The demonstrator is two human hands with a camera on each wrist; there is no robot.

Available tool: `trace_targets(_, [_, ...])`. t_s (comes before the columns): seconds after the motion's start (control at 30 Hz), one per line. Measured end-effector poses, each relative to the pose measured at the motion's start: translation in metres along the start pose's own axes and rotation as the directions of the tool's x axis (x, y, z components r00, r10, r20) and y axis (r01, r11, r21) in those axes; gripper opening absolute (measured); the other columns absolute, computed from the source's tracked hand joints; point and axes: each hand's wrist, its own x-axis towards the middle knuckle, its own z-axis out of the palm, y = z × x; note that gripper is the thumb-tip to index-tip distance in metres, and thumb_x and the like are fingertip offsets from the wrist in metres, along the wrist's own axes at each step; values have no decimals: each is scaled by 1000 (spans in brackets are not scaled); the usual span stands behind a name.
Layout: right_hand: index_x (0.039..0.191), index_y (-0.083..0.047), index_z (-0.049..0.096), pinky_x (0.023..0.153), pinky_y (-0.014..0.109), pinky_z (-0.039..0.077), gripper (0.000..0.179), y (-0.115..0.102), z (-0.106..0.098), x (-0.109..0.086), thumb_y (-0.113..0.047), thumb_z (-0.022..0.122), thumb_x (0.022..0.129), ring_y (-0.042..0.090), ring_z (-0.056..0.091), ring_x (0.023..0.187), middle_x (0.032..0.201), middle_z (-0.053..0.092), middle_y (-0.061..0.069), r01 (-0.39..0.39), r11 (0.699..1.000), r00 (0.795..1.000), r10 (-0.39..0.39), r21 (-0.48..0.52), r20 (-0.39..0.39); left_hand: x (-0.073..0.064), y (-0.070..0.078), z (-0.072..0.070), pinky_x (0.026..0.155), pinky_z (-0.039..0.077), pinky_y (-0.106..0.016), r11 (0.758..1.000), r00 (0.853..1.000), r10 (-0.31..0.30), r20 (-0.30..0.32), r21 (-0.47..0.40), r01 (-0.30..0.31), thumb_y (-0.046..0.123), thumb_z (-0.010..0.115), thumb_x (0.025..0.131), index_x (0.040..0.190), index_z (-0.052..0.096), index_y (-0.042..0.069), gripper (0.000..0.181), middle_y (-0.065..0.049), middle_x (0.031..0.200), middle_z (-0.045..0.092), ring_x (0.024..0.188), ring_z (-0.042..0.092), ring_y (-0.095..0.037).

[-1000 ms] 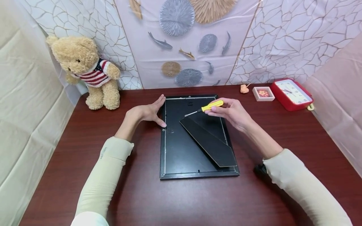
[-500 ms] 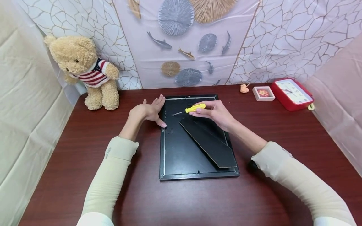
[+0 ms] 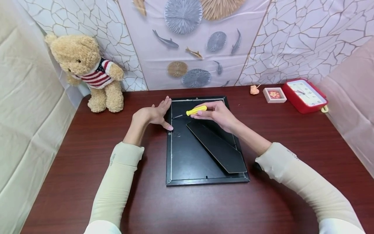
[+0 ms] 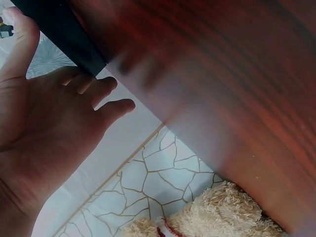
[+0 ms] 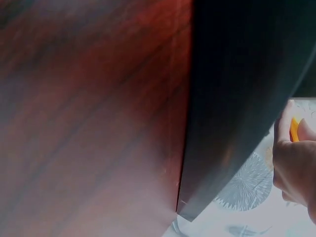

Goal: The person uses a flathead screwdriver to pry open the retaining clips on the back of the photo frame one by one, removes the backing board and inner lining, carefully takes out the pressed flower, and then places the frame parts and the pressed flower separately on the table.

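I have the teddy bear (image 3: 96, 76) at far left, standing against the wall on the brown table (image 3: 73, 156). Next comes the left hand (image 3: 155, 116), fingers straight and spread along the left edge of the black picture frame (image 3: 169, 159), thumb lying on that edge; it has held that place over the last second. The frame lies back up mid-table. What I see changed is the yellow-handled screwdriver (image 3: 196, 110): a second ago its tip was by the top of the stand flap (image 3: 217, 149), and now it has swung left to the frame's inner edge, between thumb and fingers. I read that as the work now sitting at that edge. Whether the tip touches there, I can't be sure from this height. The right hand (image 3: 217, 113) pinches the handle, above the flap.

For writing, the left sleeve (image 3: 125, 169) has small lettering I can't read, the backboard shows faint marks (image 3: 177, 134), and the right sleeve (image 3: 298, 178) bears more tiny print. At far right, the red clock (image 3: 305, 95) has dial figures too small for me to read.
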Motion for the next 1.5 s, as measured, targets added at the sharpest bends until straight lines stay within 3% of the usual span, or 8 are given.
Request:
trace_targets(0.37, [145, 22, 56, 111, 48, 54, 39, -1, 5, 4, 10, 59, 108, 14, 81, 105, 133, 72, 30, 30, 1000, 1000, -30, 7, 10, 0, -6, 3, 137, -6, -59, 998, 999, 28, -21, -62, -30, 32, 82, 101, 173, -13, 2, 124, -15, 181, -27, 171, -17, -32])
trace_targets(0.8, [137, 19, 64, 107, 52, 56, 32, -3, 9, 12, 7, 62, 108, 14, 82, 100, 129, 72, 35, 76, 987, 997, -75, -140, 14, 0, -7, 4, 138, -3, -59, 999, 999, 22, -23, -44, -23, 33, 82, 101, 174, -14, 3, 124, -14, 182, -26, 171, -14, -33])
trace_targets(0.93, [132, 17, 69, 104, 53, 59, 28, -10, 15, 14, 4, 65, 107, 26, 83, 103, 122, 76, 33, 109, 962, 994, -110, -252, 11, 0, -7, 4, 138, -2, -59, 999, 1000, 14, -28, -46, -16, 34, 83, 100, 174, -13, 4, 125, -13, 182, -26, 172, -13, -33])
trace_targets(1.03, [126, 13, 74, 101, 51, 62, 24, -15, 20, 16, 1, 68, 106, 33, 83, 104, 115, 80, 28, 130, 925, 991, -136, -357, 7, 0, -8, 4, 138, -3, -59, 998, 1000, 10, -21, -55, -11, 35, 83, 99, 174, -14, 5, 126, -12, 182, -27, 172, -13, -32])
trace_targets(1.13, [124, 11, 76, 99, 48, 64, 22, -18, 23, 17, 0, 70, 106, 32, 83, 102, 111, 82, 24, 135, 899, 989, -148, -416, 2, 0, -8, 4, 138, -2, -60, 998, 1000, 7, -18, -55, -8, 36, 83, 99, 174, -15, 5, 127, -12, 182, -28, 172, -13, -32])
trace_targets(1.5, [119, 9, 78, 93, 38, 66, 18, -29, 29, 19, 1, 72, 103, 29, 84, 98, 107, 83, 22, 137, 856, 987, -163, -499, -10, -1, -3, 3, 138, -1, -60, 999, 1000, 1, -22, -46, -2, 36, 83, 99, 174, -13, 3, 127, -13, 182, -26, 172, -12, -34])
